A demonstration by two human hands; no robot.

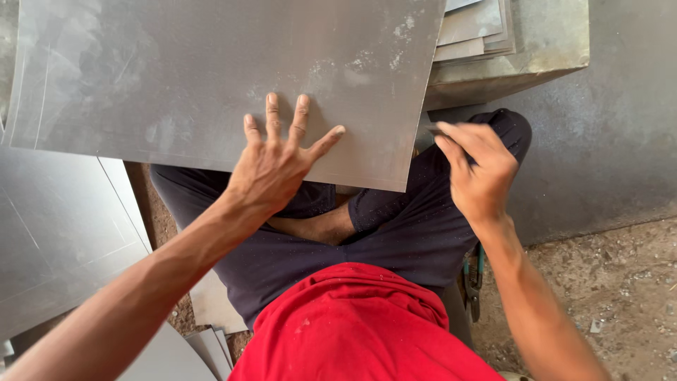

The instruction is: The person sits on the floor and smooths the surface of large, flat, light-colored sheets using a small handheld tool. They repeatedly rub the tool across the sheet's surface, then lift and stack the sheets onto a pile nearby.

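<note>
Loose grey sheets [63,233] on the floor, far left. Big metal sheet [226,70] across the lap: thin, stiff, likely light and slick with sharp edges; best held flat or by the rim. Left hand [271,169] presses its near edge, fingers spread. Right hand [479,169], at the sheet's right corner, pinches a small dark tool [436,131].

A dull grey metal sheet [211,70] bore pale chalky smudges; the shirt [352,324] was bright red, the trousers [395,233] dark navy.

Dirt floor [620,282]: grey metal sheets [56,233] at left, pliers [474,279] beside seated person's leg
</note>
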